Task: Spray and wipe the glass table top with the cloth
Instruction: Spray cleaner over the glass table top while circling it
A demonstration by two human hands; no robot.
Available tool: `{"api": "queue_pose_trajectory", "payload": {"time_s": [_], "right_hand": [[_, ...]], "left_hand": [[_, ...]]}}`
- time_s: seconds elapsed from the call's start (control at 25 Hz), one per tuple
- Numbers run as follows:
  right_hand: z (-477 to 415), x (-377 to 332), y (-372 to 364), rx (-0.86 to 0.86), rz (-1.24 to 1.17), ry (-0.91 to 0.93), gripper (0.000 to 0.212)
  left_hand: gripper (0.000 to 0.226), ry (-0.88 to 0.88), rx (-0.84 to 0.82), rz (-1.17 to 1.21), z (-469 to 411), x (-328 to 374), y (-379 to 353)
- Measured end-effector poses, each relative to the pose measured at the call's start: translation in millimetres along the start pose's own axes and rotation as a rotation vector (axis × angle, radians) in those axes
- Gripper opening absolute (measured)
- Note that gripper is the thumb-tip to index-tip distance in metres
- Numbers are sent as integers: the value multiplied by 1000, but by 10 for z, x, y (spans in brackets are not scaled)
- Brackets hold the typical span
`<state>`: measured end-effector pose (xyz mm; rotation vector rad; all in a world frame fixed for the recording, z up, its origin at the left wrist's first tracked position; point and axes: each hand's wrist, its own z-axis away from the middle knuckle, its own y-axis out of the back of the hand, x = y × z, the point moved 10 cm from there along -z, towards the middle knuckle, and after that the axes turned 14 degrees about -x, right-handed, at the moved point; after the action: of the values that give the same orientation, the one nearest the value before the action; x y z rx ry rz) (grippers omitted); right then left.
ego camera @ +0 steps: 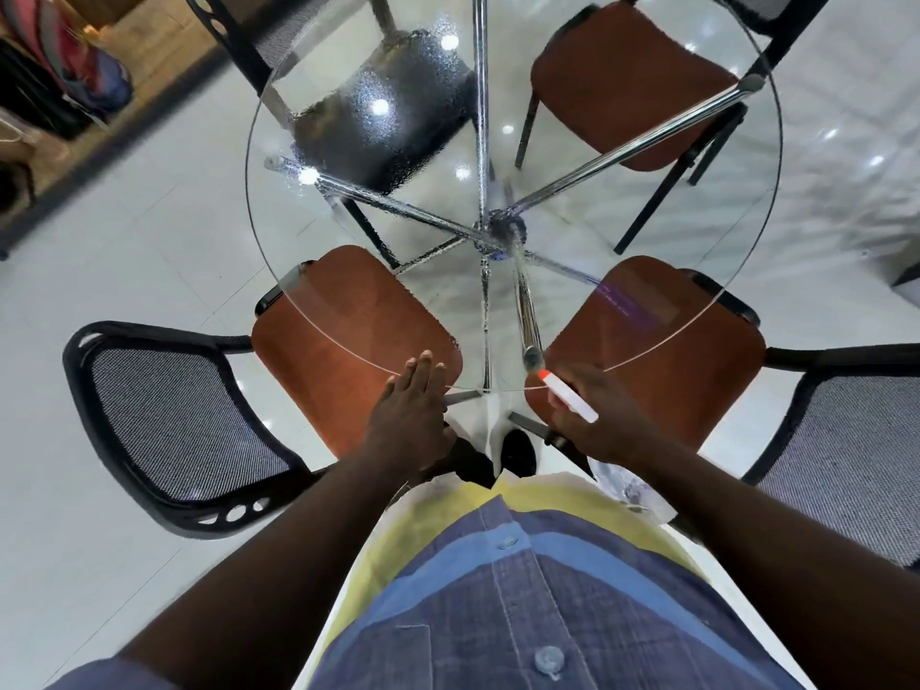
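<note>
While amid right fingers (567, 378), spray bottle (572, 402).

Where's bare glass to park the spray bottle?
Bare and dry: the far-right glass, between chrome struts and rim; also the patch beyond the left hand. Crowded: near rim, with both hands, the right hand gripping the bottle. Far left is wet with droplets.

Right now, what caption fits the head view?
Person at a partly wet glass table, left hand open at its rim, right hand gripping a spray bottle.
</note>
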<state>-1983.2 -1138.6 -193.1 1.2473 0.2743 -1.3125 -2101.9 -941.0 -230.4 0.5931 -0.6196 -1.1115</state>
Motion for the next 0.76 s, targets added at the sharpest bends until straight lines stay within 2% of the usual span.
{"api": "queue_pose_trajectory", "payload": {"time_s": [0.12, 0.2, 0.28, 0.36, 0.52, 0.64, 0.76], "right_hand": [[248, 232, 195, 97, -29, -103, 11], [428, 440, 326, 162, -58, -184, 3], [599, 605, 456, 241, -99, -232, 9], [728, 727, 549, 303, -146, -277, 3], [836, 846, 675, 341, -225, -349, 9], [807, 853, 804, 362, -230, -369, 24], [686, 796, 914, 370, -247, -337, 15]], "left_hand": [[91, -65, -19, -3, -48, 119, -43], [91, -99, -56, -10, -105, 183, -67], [90, -129, -78, 14, -160, 233, -67], [87, -150, -94, 53, -211, 256, -48], [81, -173, -99, 49, -254, 327, 51], [73, -169, -72, 62, -234, 378, 203], [61, -179, -5, 54, -185, 417, 384]]}}
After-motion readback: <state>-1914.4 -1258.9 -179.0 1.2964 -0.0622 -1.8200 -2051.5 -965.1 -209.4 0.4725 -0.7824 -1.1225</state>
